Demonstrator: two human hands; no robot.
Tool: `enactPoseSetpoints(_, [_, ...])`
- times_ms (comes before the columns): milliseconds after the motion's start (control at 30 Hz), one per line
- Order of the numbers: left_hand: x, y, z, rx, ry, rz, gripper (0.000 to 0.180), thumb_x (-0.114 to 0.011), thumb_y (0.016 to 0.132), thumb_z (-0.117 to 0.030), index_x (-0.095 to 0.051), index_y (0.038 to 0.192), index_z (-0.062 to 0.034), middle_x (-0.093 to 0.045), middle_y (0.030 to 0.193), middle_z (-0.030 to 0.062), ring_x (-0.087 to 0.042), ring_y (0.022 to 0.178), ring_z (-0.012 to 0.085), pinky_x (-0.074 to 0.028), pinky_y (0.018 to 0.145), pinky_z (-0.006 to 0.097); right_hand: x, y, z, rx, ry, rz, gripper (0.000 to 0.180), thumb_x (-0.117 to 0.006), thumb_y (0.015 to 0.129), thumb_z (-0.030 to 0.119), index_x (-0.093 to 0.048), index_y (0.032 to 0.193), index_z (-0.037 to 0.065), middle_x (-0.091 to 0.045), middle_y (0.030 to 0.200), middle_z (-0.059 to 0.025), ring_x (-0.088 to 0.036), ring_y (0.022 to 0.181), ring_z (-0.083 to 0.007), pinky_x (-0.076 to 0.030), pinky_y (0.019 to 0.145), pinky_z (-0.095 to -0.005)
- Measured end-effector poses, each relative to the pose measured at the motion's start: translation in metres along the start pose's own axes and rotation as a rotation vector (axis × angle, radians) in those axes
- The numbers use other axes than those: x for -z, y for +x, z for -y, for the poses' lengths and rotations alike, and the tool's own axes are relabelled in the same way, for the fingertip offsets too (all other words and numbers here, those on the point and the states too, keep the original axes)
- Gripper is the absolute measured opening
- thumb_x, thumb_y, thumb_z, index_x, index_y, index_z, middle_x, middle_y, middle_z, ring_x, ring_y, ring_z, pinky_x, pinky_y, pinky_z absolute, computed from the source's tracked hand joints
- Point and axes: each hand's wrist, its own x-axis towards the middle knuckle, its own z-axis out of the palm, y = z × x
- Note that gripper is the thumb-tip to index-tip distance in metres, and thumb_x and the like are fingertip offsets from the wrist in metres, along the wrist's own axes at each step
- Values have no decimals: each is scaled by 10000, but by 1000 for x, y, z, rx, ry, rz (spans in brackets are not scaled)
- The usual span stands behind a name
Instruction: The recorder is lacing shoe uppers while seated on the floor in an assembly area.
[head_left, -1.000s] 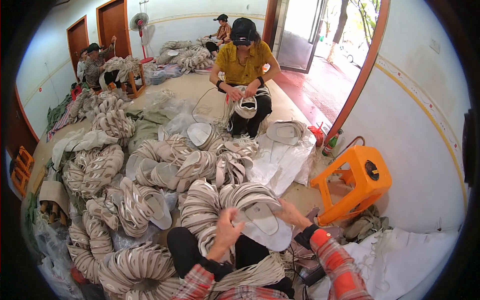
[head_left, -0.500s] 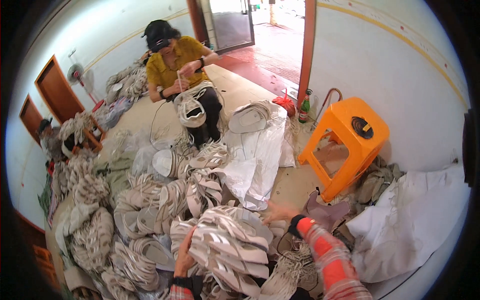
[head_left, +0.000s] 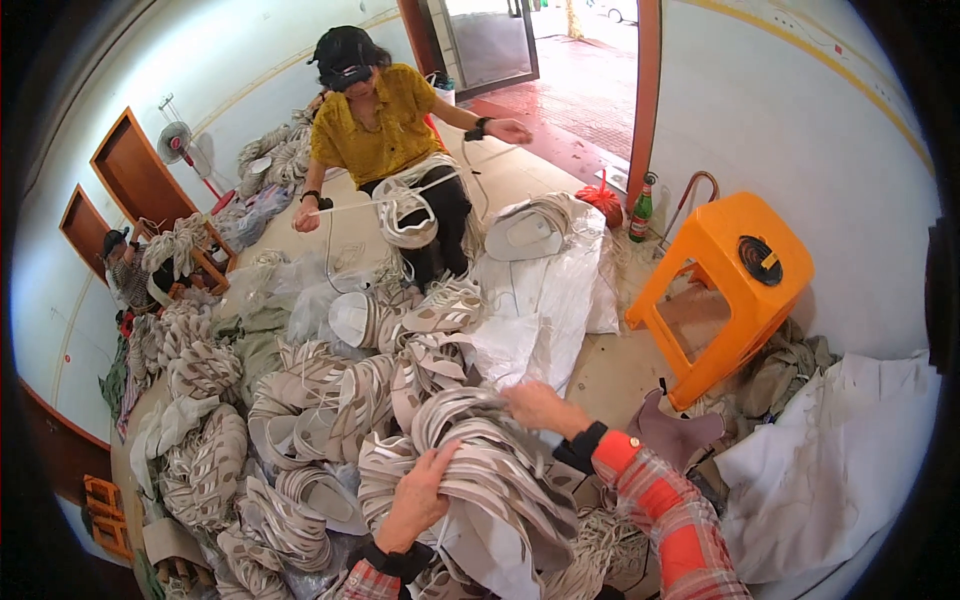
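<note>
In front of me is a nested stack of beige and white shoe uppers (head_left: 500, 470), fanned out with a flat pale sole lining showing at its near side. My left hand (head_left: 415, 502) is closed on the stack's left side, fingers over the edges. At the far right end of the stack, my right hand (head_left: 543, 408) has its fingers bent against the uppers; the edges there are slightly blurred. Loose off-white laces (head_left: 605, 540) lie below my right forearm. More bundled uppers (head_left: 345, 405) are piled against the stack's far and left sides.
Across from me a seated co-worker (head_left: 375, 120) stretches a white lace, a shoe upper on the lap. At right stand an orange plastic stool (head_left: 745, 265), a green bottle (head_left: 641, 212) and white sheeting (head_left: 830, 470). A white sack (head_left: 545, 300) lies ahead. Another person (head_left: 125, 270) sits far left.
The stack has been turned, so its edges and lining now show. My right hand has come from beside it onto its far end. The co-worker's hands have spread apart, drawing the lace out.
</note>
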Motion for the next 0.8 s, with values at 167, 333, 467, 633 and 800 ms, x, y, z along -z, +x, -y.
enactPoseSetpoints(167, [-33,9,33,107,32,-205,587,-558,682,-25,-424,1247,-111,-596,890,230,-566,842,433,-465,742,474,-54,-63,-22,28,299,-26,350,-510,858,284,-559,1133,73,-611,1049,-167,-586,962,-313,-451,826,-378])
enactPoseSetpoints(333, [-68,52,39,232,236,-175,441,-594,677,-102,-469,1084,13,-621,790,230,-611,741,403,-486,660,488,-1,-65,7,-173,691,163,473,-436,931,366,-485,1184,-30,-559,1161,-134,-516,1070,-207,-401,909,-345])
enactPoseSetpoints(467, [-77,58,21,175,144,-28,568,-608,722,-156,-399,1223,15,-631,866,231,-615,818,394,-491,740,429,-62,-75,2,50,-251,-63,481,-560,837,224,-404,1151,-105,-509,1102,-280,-525,1006,-390,-416,862,-447])
enactPoseSetpoints(633, [1,-73,26,256,-173,-165,708,-636,759,-330,-358,1280,58,-472,1237,244,-462,1146,361,-355,971,387,-80,-71,-43,-118,-75,-247,523,-534,757,56,-341,1216,-106,-474,1111,-326,-471,1029,-454,-387,890,-470])
enactPoseSetpoints(800, [-81,-218,75,567,-585,-294,614,-620,802,-287,-382,1259,47,-477,1208,273,-470,1134,364,-373,950,379,-43,-64,88,262,-466,-413,480,-465,732,-26,-405,1206,-72,-474,1177,-284,-447,1124,-397,-348,981,-422])
